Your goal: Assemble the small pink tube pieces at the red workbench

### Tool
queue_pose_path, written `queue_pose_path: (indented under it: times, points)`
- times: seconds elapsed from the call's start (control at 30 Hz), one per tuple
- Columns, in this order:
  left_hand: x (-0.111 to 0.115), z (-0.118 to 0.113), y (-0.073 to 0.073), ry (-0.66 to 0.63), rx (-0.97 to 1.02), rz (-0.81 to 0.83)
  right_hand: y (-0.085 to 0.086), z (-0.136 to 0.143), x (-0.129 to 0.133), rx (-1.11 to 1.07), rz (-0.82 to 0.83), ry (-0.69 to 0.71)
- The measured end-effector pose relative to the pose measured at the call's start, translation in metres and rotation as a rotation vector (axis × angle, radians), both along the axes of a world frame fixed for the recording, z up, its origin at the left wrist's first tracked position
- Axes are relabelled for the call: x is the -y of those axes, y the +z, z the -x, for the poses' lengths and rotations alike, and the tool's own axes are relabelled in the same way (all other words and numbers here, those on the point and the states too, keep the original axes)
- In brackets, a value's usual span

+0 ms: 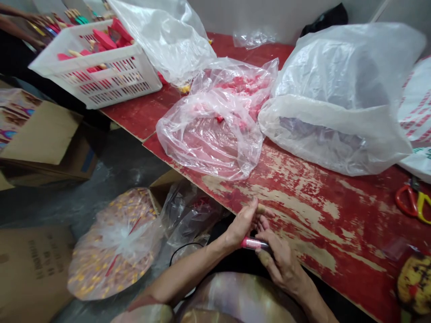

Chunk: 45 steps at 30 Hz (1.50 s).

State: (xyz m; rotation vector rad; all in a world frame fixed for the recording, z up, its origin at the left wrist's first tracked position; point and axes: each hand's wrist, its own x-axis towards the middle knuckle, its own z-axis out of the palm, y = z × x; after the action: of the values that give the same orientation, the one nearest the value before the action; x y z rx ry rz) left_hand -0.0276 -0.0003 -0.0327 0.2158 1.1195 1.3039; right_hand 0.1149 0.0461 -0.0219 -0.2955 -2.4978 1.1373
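Right now your left hand [243,224] and right hand [281,260] meet at the near edge of the table [336,224], both closed on one small pink tube [253,243]. Your left fingers [251,211] curl round its left end with the thumb raised above; your right fingers [269,240] pinch its right end. The tube lies level between the two hands, just off the table edge and above your lap.

Far to the left of that grip, on the floor, sit cardboard boxes [43,139], and nearer, down-left of your left wrist, a round bundle [114,244] wrapped in clear plastic, full of red and yellow bits. Up-left and well away, a white basket [97,67] stands on the table corner with red pieces in it; another person's arm [16,24] reaches near it.

Straight above the grip, apart from your hands, a clear bag [212,134] lies open on the worn red surface, with small red pieces inside. Up-right of the grip is a bigger cloudy bag [340,103], its contents not clear. Far right, level with your left thumb, scissors [412,202] with red and yellow handles lie at the table's edge of view. Below them, at the right corner, is a yellow object [414,280], too blurred to name.
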Motion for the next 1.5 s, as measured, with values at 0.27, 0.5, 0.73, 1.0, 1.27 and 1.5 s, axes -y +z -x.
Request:
queue_pose_path:
  times: [0.27,0.5,0.73,1.0,1.27,1.5]
  points:
    - [-0.013,0.008,0.011,0.22,0.067,-0.013,-0.02,0.002,0.002,0.025,0.481,-0.209]
    - [-0.012,0.022,0.014,0.346,0.183,-0.052,-0.03,-0.001,-0.005,-0.046,1.016,-0.284]
    - [-0.012,0.017,0.01,0.326,0.182,-0.051,-0.013,-0.001,-0.013,-0.128,0.594,-0.263]
    - [-0.015,0.003,0.004,0.201,0.168,-0.019,-0.007,0.003,-0.002,-0.054,0.319,-0.083]
    - [-0.012,0.005,0.005,0.205,0.011,0.003,0.0,0.003,-0.01,0.064,0.118,0.029]
    - [-0.011,-0.01,0.0,0.053,-0.105,0.025,-0.001,-0.004,-0.01,-0.034,-0.196,0.097]
